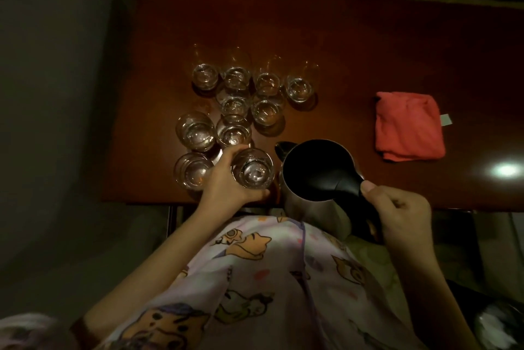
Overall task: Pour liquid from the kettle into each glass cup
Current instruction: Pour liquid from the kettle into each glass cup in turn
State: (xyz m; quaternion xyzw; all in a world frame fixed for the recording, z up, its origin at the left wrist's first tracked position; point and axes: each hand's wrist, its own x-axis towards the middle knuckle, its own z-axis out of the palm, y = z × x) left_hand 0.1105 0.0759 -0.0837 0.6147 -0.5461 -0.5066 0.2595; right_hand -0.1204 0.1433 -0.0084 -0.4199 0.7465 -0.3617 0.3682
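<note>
Left hand on a glass cup, right hand on the kettle handle, both at the near table edge.

Left hand (226,179) wraps fingers and thumb round the glass cup (252,168) nearest the kettle; cup upright, near the front edge of the dark wooden table (397,37). Right hand (402,208) curled round the black handle (354,196) of the steel kettle (317,179), thumb on top; kettle lid closed, spout (283,148) pointing away from the person, just beside the held cup. Other glass cups (235,106) clustered beyond and left, upright, some touching; whether they hold liquid is unclear. Folded red cloth (408,128) lies well apart to the right. Patterned shirt (255,278) in foreground.
</note>
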